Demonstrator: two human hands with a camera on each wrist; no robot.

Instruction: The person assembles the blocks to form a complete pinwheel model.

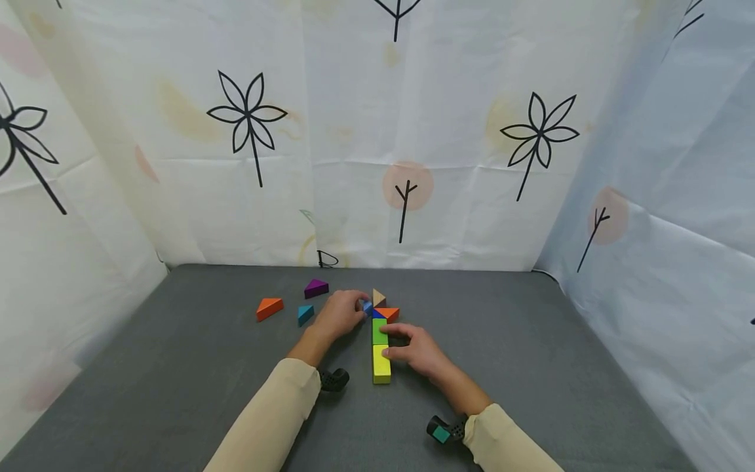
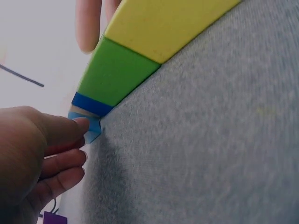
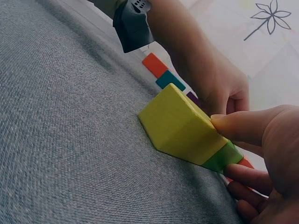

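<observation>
A line of wooden blocks runs away from me in the head view: a yellow block (image 1: 381, 370) nearest, then a green block (image 1: 378, 335). Beyond them lie a dark blue triangle (image 1: 378, 314), an orange triangle (image 1: 389, 313) and a tan triangle (image 1: 378, 298). My left hand (image 1: 342, 313) pinches a small light blue block (image 2: 94, 133) between thumb and finger, right beside the dark blue piece. On the line's right side, my right hand (image 1: 420, 351) touches the blocks with extended fingers, its thumb at the yellow one and its index finger at the green one.
Left of my left hand lie a loose orange triangle (image 1: 270, 309), a teal triangle (image 1: 305, 315) and a purple triangle (image 1: 316, 288). The grey tabletop (image 1: 531, 367) meets white patterned cloth (image 1: 354, 131) at the back and sides.
</observation>
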